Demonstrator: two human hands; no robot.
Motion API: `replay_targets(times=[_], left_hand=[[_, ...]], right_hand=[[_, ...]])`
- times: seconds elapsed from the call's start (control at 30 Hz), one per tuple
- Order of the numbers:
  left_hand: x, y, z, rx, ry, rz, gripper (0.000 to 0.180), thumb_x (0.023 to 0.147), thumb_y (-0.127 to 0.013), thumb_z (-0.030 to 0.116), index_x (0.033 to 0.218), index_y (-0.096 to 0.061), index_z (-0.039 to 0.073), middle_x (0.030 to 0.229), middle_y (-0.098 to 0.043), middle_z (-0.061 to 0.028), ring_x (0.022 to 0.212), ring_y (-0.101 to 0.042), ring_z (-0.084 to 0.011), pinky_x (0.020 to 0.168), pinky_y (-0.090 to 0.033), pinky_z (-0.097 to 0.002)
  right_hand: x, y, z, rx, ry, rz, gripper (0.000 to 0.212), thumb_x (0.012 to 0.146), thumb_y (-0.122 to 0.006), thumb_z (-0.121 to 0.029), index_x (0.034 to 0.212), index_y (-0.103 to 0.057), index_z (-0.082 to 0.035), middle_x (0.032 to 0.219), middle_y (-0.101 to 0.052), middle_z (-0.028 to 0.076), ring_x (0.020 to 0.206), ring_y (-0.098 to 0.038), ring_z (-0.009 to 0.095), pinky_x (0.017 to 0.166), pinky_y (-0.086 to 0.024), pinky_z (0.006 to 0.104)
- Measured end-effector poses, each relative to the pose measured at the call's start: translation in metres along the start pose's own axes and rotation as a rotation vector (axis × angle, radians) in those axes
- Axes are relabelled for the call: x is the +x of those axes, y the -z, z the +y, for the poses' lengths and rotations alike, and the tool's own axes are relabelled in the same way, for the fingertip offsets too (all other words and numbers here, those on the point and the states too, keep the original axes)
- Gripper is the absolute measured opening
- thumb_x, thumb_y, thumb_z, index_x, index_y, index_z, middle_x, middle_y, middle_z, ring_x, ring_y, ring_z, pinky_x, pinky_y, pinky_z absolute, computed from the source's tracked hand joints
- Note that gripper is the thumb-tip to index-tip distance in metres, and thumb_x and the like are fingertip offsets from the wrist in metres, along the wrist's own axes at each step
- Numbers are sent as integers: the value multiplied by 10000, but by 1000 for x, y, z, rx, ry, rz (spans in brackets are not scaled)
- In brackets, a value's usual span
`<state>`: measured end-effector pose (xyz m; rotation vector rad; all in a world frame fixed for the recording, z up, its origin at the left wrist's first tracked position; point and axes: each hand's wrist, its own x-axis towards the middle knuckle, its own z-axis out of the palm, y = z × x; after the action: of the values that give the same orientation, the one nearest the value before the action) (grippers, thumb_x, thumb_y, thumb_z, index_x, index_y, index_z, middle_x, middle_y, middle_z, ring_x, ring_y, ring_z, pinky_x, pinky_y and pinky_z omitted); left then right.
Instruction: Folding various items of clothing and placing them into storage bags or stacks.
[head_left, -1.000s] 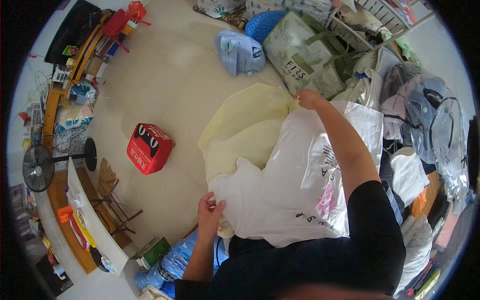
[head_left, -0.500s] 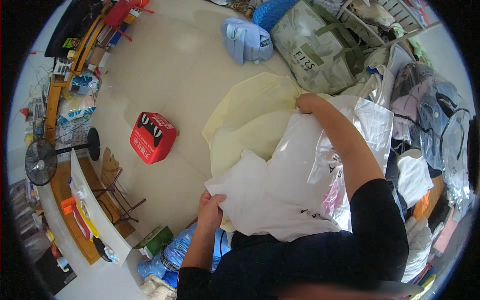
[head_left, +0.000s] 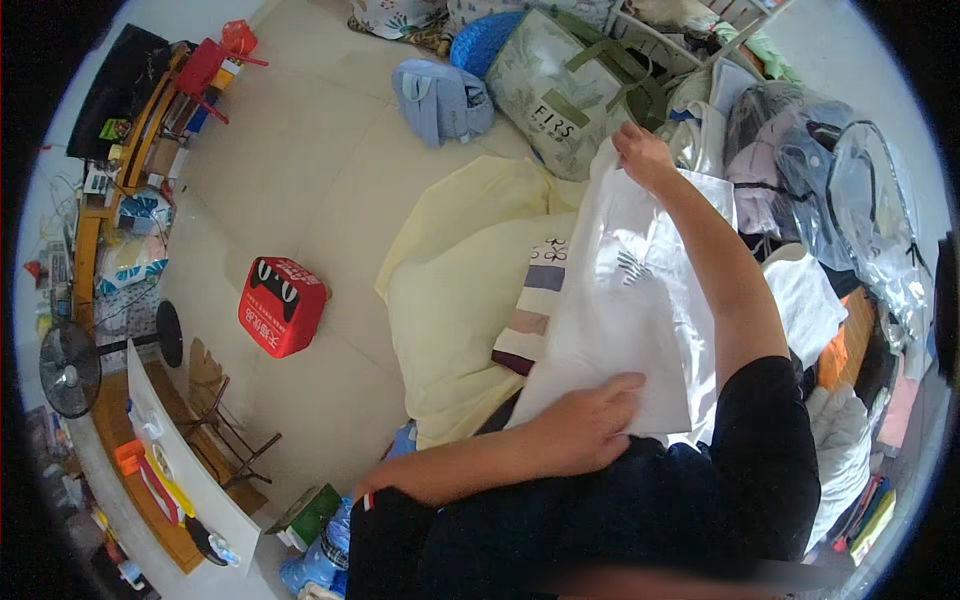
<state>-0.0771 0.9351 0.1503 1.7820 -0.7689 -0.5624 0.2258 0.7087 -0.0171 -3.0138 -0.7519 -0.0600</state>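
A white cloth [head_left: 600,330], matte on its near part and glossy on its right part, with a small dark print, lies folded over in front of me. My right hand [head_left: 642,156] pinches its far edge and lifts it a little. Across the near part rests my left hand [head_left: 597,418], fingers stretched out over the surface. Beneath shows a striped cloth [head_left: 536,305] in cream, navy, tan and maroon, with part of it covered. Both lie over a large pale yellow cloth [head_left: 455,290] spread to the left.
A red box-shaped stool [head_left: 282,305] stands on the tiled floor at left. Beyond the cloths are a light blue backpack [head_left: 440,102] and a big green-and-white bag [head_left: 550,95]. Clothes and clear plastic bags [head_left: 880,220] crowd the right side. A black fan [head_left: 70,368] is at far left.
My left hand has let go of the white cloth's left edge and come right across it. My right hand has moved farther away with the far edge. The striped cloth has come into view.
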Motion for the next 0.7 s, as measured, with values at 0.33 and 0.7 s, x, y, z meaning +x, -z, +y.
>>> replay_targets(times=[0.33, 0.7], left_hand=[[36, -54, -5, -32, 33, -349, 254, 810, -544, 108, 985, -444, -47, 1037, -494, -220, 915, -542, -412, 800, -439, -483], [29, -48, 7, -301, 103, -464, 261, 874, -567, 200, 1020, -495, -5, 1182, -492, -181, 958, -550, -313, 821, -450, -378]], right_hand=[[-85, -8, 8, -245, -81, -195, 259, 804, -545, -148, 1056, -608, -150, 1159, -532, 87, 1077, -539, 255, 877, -457, 380], [-112, 4, -15, -140, -298, -47, 342, 823, -564, -149, 1163, -582, -120, 1212, -523, 146, 1043, -566, 271, 863, -466, 399]])
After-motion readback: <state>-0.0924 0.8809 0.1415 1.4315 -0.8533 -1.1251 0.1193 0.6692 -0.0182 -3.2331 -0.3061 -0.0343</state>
